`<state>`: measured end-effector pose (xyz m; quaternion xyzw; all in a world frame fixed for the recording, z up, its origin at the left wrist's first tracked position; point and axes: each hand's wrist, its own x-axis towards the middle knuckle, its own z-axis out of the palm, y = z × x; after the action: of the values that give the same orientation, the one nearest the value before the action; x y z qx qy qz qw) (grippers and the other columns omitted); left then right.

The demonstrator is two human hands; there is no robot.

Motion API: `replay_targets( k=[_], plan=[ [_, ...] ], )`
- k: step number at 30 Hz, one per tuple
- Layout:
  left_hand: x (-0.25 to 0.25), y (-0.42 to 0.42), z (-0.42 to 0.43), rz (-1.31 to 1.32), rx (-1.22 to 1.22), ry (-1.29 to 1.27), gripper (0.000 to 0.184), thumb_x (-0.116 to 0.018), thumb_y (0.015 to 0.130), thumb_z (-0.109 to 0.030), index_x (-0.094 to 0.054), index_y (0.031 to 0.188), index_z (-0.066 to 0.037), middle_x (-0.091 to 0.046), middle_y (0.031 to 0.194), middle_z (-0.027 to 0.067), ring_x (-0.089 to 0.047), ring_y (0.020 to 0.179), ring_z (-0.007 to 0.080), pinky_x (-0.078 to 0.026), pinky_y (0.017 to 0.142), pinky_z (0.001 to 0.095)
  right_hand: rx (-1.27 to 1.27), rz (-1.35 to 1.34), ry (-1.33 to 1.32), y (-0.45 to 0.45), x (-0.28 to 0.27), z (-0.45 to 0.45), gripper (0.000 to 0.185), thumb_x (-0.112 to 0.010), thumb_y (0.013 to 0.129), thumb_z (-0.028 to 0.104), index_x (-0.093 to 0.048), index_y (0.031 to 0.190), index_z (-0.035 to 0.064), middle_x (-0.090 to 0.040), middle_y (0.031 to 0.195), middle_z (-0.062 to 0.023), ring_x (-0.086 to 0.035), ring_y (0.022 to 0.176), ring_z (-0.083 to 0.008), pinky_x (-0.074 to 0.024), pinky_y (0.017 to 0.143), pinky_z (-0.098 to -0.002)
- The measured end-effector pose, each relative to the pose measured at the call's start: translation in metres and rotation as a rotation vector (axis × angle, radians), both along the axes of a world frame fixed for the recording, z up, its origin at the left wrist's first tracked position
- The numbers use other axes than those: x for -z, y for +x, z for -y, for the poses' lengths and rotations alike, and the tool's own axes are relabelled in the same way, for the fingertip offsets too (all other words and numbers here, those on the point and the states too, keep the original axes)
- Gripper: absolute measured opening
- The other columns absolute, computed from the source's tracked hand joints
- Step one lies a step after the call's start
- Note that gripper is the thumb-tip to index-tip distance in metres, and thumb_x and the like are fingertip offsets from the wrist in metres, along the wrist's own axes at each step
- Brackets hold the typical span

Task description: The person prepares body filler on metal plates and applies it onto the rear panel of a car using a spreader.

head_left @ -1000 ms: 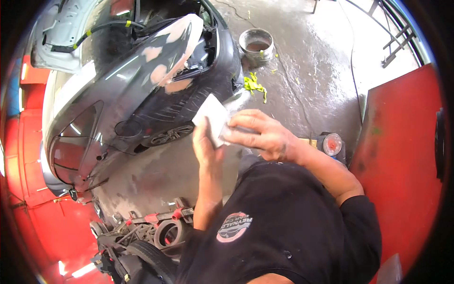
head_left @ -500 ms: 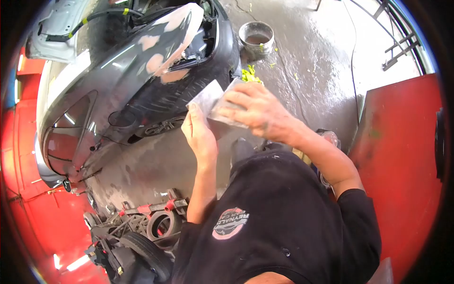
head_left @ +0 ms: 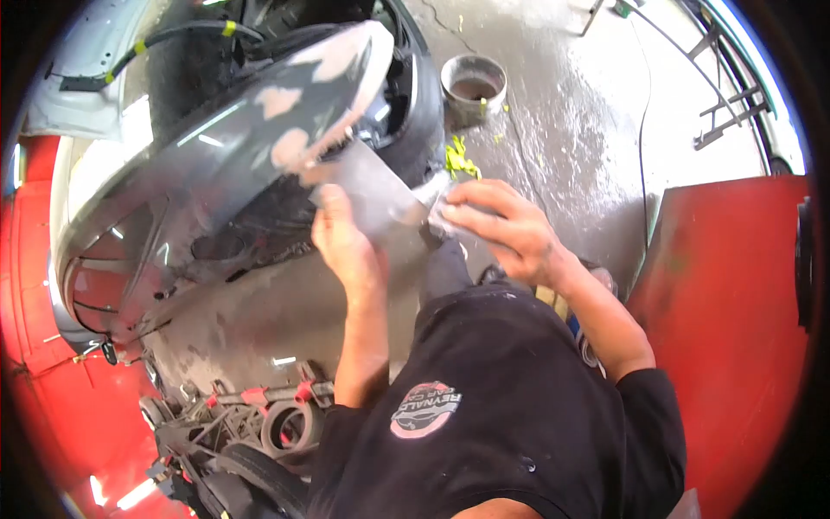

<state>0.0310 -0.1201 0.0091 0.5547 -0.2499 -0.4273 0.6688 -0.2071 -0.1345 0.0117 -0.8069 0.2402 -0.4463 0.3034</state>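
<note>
A grey sheet (head_left: 373, 186), somewhat blurred, is gripped at its left edge by my left hand (head_left: 340, 238), thumb on top. My right hand (head_left: 501, 223) pinches a small pale piece (head_left: 439, 210) right at the sheet's right corner; whether the two are one folded sheet I cannot tell. Behind the hands lies the dark car body (head_left: 216, 156), with pinkish filler patches (head_left: 279, 102) on its panel.
A bucket (head_left: 474, 82) and yellow-green scraps (head_left: 461, 159) are on the wet floor beyond my hands. A red panel (head_left: 726, 285) stands at the right. Car parts and a tyre (head_left: 290, 426) lie at the lower left. A cable crosses the floor.
The sheet is spread wider and turned more to face the camera. My left hand has moved a little left and down, and my right hand slightly right and down.
</note>
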Motion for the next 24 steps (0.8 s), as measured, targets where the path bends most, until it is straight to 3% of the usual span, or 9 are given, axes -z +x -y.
replay_targets(
  k=[3, 4, 6, 11, 15, 17, 20, 21, 24],
  plan=[
    [0.017, -0.007, 0.028, -0.625, 0.263, 0.072, 0.037, -0.060, 0.104, -0.028, -0.061, 0.128, 0.000, -0.070, 0.118, 0.0124, -0.070, 0.104, 0.0250, -0.057, 0.093, 0.0389, -0.130, -0.053, -0.146, 0.019, -0.034, 0.024, 0.061, -0.066, 0.073, -0.002, -0.068, 0.133, 0.0105, -0.061, 0.131, -0.0155, -0.060, 0.122, -0.0391, -0.0498, 0.103, -0.0487],
    [0.002, -0.011, 0.037, -0.683, 0.297, 0.242, 0.045, -0.055, 0.106, -0.034, -0.057, 0.136, -0.001, -0.068, 0.122, 0.0136, -0.068, 0.106, 0.0276, -0.055, 0.095, 0.0407, -0.128, -0.138, -0.189, 0.027, -0.039, 0.032, 0.062, -0.067, 0.072, 0.000, -0.067, 0.134, 0.0116, -0.060, 0.131, -0.0145, -0.059, 0.122, -0.0389, -0.0502, 0.103, -0.0489],
    [0.004, -0.006, 0.057, -0.693, 0.320, 0.156, 0.043, -0.058, 0.105, -0.031, -0.058, 0.135, -0.001, -0.068, 0.122, 0.0133, -0.068, 0.108, 0.0276, -0.054, 0.096, 0.0415, 0.009, -0.243, -0.167, 0.033, -0.037, 0.053, 0.065, -0.067, 0.072, 0.001, -0.065, 0.136, 0.0127, -0.059, 0.131, -0.0134, -0.058, 0.123, -0.0384, -0.0513, 0.102, -0.0492],
    [-0.023, 0.022, 0.112, -0.592, 0.351, -0.066, 0.038, -0.062, 0.104, -0.026, -0.060, 0.132, 0.001, -0.069, 0.121, 0.0132, -0.068, 0.109, 0.0271, -0.054, 0.097, 0.0421, 0.159, -0.594, -0.049, 0.023, -0.019, 0.095, 0.059, -0.060, 0.077, -0.005, -0.066, 0.134, 0.0088, -0.060, 0.130, -0.0179, -0.059, 0.121, -0.0401, -0.0524, 0.099, -0.0490],
    [-0.022, 0.025, 0.141, -0.297, 0.313, -0.064, 0.047, -0.051, 0.110, -0.036, -0.060, 0.131, 0.006, -0.068, 0.121, 0.0141, -0.067, 0.111, 0.0251, -0.052, 0.099, 0.0397, 0.476, -0.432, -0.123, 0.040, -0.045, 0.129, 0.055, -0.065, 0.078, 0.003, -0.064, 0.133, 0.0103, -0.061, 0.114, -0.0138, -0.058, 0.120, -0.0358, -0.0513, 0.098, -0.0468],
    [-0.022, 0.026, 0.152, -0.040, 0.471, 0.002, 0.057, -0.044, 0.112, -0.042, -0.059, 0.132, 0.009, -0.066, 0.121, 0.0138, -0.064, 0.111, 0.0229, -0.050, 0.099, 0.0366, 0.370, -0.522, -0.191, 0.059, -0.074, 0.143, 0.053, -0.066, 0.078, 0.008, -0.064, 0.131, 0.0106, -0.060, 0.115, -0.0125, -0.059, 0.118, -0.0343, -0.0497, 0.099, -0.0480],
    [-0.027, 0.006, 0.168, 0.052, 0.314, -0.098, 0.054, -0.040, 0.113, -0.039, -0.066, 0.107, 0.009, -0.067, 0.100, 0.0095, -0.056, 0.091, 0.0161, -0.047, 0.083, 0.0323, 0.326, -0.610, -0.285, 0.075, -0.066, 0.146, 0.047, -0.067, 0.078, 0.019, -0.069, 0.124, 0.0120, -0.059, 0.119, -0.0097, -0.059, 0.117, -0.0329, -0.0465, 0.101, -0.0509],
    [-0.028, 0.004, 0.176, -0.165, 0.254, -0.065, 0.053, -0.040, 0.113, -0.037, -0.065, 0.105, 0.009, -0.066, 0.098, 0.0094, -0.054, 0.087, 0.0149, -0.046, 0.079, 0.0320, 0.309, -0.600, -0.243, 0.075, -0.062, 0.146, 0.044, -0.066, 0.079, 0.020, -0.071, 0.122, 0.0117, -0.060, 0.122, -0.0099, -0.058, 0.119, -0.0337, -0.0463, 0.102, -0.0517],
    [-0.025, 0.000, 0.194, -0.017, 0.154, -0.044, 0.051, -0.043, 0.112, -0.038, -0.064, 0.110, 0.009, -0.066, 0.102, 0.0109, -0.056, 0.092, 0.0157, -0.047, 0.082, 0.0314, 0.280, -0.568, -0.188, 0.069, -0.053, 0.155, 0.043, -0.069, 0.076, 0.019, -0.073, 0.118, 0.0118, -0.060, 0.122, -0.0094, -0.058, 0.119, -0.0331, -0.0463, 0.102, -0.0506]
  ],
)
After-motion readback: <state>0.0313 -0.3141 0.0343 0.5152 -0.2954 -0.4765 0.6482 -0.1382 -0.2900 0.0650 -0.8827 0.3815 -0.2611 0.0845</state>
